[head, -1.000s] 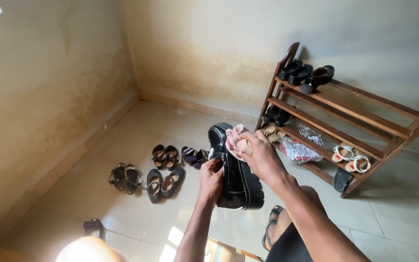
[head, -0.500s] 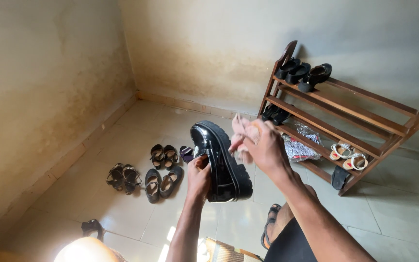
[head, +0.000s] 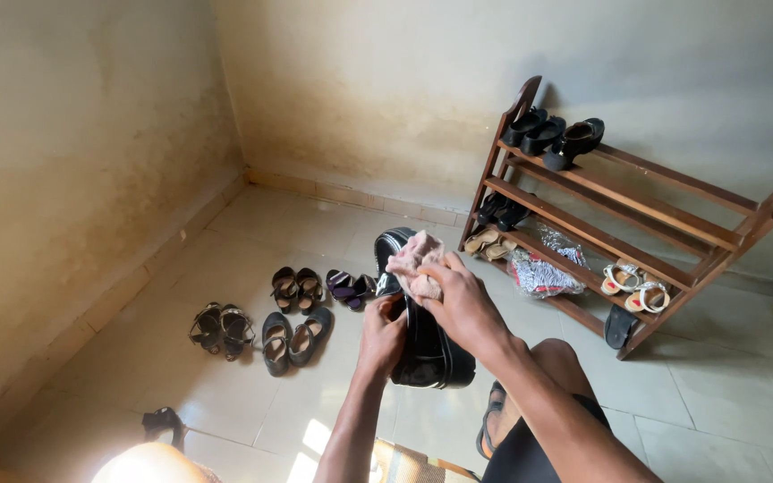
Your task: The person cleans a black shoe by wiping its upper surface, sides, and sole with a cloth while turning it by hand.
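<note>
My left hand (head: 382, 338) grips a shiny black chunky-soled shoe (head: 428, 351) from its left side and holds it up in front of me. My right hand (head: 463, 306) clutches a pinkish cloth (head: 411, 266) and presses it on the toe end of the shoe. The shoe's toe points away from me, and the cloth and my hands hide part of it.
Several pairs of dark sandals (head: 293, 322) lie on the tiled floor to the left. A slanted wooden shoe rack (head: 637, 210) stands against the right wall with black shoes (head: 555, 136), white sandals (head: 630, 284) and a patterned bag (head: 540, 275). My sandalled foot (head: 492, 420) rests below.
The shoe was tilted sole-up to the left with the cloth lifted off it; now it has turned back and the cloth is down on its toe.
</note>
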